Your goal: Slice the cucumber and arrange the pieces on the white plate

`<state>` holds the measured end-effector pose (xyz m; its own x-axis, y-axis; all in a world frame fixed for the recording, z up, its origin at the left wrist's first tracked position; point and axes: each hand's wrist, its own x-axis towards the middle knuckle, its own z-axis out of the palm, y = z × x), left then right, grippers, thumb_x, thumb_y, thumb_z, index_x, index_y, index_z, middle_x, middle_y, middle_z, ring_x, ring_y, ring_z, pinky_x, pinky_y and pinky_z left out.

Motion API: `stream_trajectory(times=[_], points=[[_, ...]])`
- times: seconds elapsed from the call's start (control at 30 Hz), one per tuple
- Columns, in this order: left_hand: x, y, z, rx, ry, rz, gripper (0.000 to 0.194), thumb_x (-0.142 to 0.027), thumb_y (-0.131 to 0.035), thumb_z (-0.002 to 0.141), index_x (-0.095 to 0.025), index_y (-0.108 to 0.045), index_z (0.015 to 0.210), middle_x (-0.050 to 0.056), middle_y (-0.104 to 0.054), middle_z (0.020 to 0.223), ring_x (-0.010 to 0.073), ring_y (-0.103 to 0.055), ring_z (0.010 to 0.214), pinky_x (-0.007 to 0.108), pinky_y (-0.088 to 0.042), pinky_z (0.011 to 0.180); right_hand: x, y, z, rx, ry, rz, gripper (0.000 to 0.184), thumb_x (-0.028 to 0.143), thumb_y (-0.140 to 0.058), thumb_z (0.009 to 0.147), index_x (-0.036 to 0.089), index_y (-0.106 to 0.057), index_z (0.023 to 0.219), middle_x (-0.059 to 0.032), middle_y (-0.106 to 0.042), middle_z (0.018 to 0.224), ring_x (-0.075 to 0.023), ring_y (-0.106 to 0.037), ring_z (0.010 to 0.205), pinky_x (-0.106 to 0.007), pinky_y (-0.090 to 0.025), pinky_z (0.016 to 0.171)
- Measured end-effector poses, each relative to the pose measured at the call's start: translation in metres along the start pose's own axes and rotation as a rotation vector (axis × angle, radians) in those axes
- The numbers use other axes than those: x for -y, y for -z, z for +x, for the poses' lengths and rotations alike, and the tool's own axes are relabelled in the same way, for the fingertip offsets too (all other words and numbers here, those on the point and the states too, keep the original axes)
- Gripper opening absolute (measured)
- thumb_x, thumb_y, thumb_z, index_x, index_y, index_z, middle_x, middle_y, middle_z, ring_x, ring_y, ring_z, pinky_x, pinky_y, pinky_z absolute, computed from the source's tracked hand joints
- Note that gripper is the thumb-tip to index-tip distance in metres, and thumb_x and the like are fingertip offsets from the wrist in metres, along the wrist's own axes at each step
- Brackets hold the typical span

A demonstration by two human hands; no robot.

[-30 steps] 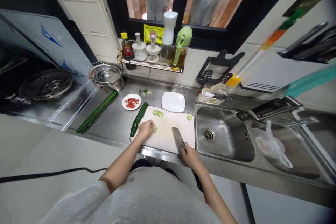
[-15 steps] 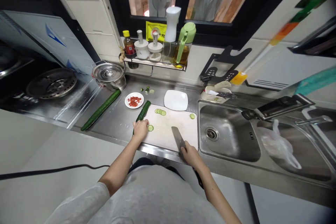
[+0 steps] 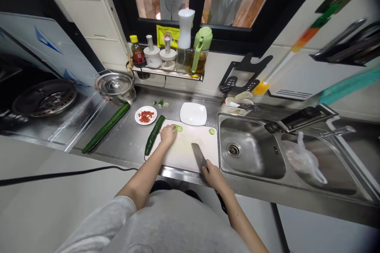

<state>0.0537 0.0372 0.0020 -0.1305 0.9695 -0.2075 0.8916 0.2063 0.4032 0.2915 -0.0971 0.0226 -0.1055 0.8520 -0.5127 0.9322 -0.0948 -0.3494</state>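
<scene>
My left hand reaches over the upper left of the white cutting board. Its fingers are closed at a short row of cucumber slices and partly cover them. Just left of this hand, the cut cucumber lies slanted along the board's left edge. My right hand grips a kitchen knife, whose broad blade lies over the right part of the board. One separate cucumber slice sits near the board's upper right corner.
A white square plate stands behind the board, and a small plate of chopped red pieces to its left. A whole cucumber lies further left, near a lidded steel pot. The sink adjoins on the right.
My left hand has left the cut cucumber and moved up and right to the slice row. The single slice beside the cucumber no longer shows there. The knife stays nearly in place.
</scene>
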Motion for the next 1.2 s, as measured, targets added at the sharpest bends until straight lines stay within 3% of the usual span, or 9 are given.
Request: stream_trajectory(times=[0.23, 0.43, 0.63, 0.87, 1.03, 1.2], points=[[-0.011, -0.008, 0.023, 0.070, -0.108, 0.115, 0.033, -0.029, -0.046, 0.089, -0.029, -0.061, 0.118, 0.010, -0.058, 0.118, 0.0256, -0.053, 0.110, 0.041, -0.028, 0.095, -0.009, 0.001, -0.008, 0.006, -0.046, 0.043, 0.024, 0.022, -0.038, 0.095, 0.014, -0.049, 0.114, -0.0118, -0.068, 0.094, -0.0192, -0.062, 0.087, -0.024, -0.031, 0.067], [-0.009, -0.012, 0.026, 0.018, -0.184, 0.125, 0.026, -0.025, -0.048, 0.088, -0.026, -0.064, 0.108, 0.010, -0.059, 0.114, 0.0260, -0.053, 0.110, 0.040, -0.028, 0.094, -0.010, 0.006, -0.015, 0.022, -0.082, 0.058, 0.020, 0.021, -0.037, 0.095, 0.016, -0.050, 0.109, -0.0062, -0.067, 0.084, -0.0163, -0.059, 0.073, -0.024, -0.029, 0.064], [-0.012, -0.007, 0.025, 0.031, -0.103, 0.002, 0.025, -0.015, -0.042, 0.087, -0.024, -0.063, 0.097, 0.004, -0.069, 0.103, 0.0210, -0.059, 0.100, 0.037, -0.032, 0.091, -0.011, 0.002, -0.007, -0.012, -0.036, 0.030, 0.019, 0.023, -0.038, 0.094, 0.015, -0.050, 0.107, -0.0098, -0.067, 0.088, -0.0190, -0.061, 0.082, -0.024, -0.029, 0.065], [-0.003, 0.002, 0.004, 0.228, 0.034, -0.237, 0.021, -0.023, -0.059, 0.077, -0.026, -0.063, 0.098, -0.004, -0.071, 0.095, 0.0150, -0.062, 0.089, 0.025, -0.041, 0.078, -0.009, -0.006, 0.003, -0.004, -0.010, 0.007, 0.022, 0.025, -0.037, 0.095, 0.015, -0.048, 0.110, -0.0122, -0.068, 0.095, -0.0198, -0.062, 0.087, -0.025, -0.029, 0.066], [0.003, -0.003, -0.019, 0.359, 0.014, -0.144, 0.022, -0.019, -0.061, 0.072, -0.026, -0.063, 0.093, -0.004, -0.071, 0.091, 0.0163, -0.063, 0.087, 0.028, -0.040, 0.081, 0.007, -0.002, 0.002, 0.030, 0.018, -0.021, 0.021, 0.025, -0.035, 0.095, 0.016, -0.048, 0.109, -0.0113, -0.067, 0.096, -0.0197, -0.062, 0.090, -0.025, -0.029, 0.067], [0.008, -0.008, -0.027, 0.374, -0.028, -0.034, 0.022, -0.016, -0.058, 0.072, -0.026, -0.061, 0.091, -0.003, -0.072, 0.090, 0.0185, -0.063, 0.091, 0.035, -0.034, 0.091, 0.032, 0.003, -0.004, 0.109, 0.031, -0.079, 0.023, 0.026, -0.032, 0.096, 0.018, -0.046, 0.112, -0.0108, -0.066, 0.098, -0.0210, -0.062, 0.089, -0.026, -0.030, 0.064]])
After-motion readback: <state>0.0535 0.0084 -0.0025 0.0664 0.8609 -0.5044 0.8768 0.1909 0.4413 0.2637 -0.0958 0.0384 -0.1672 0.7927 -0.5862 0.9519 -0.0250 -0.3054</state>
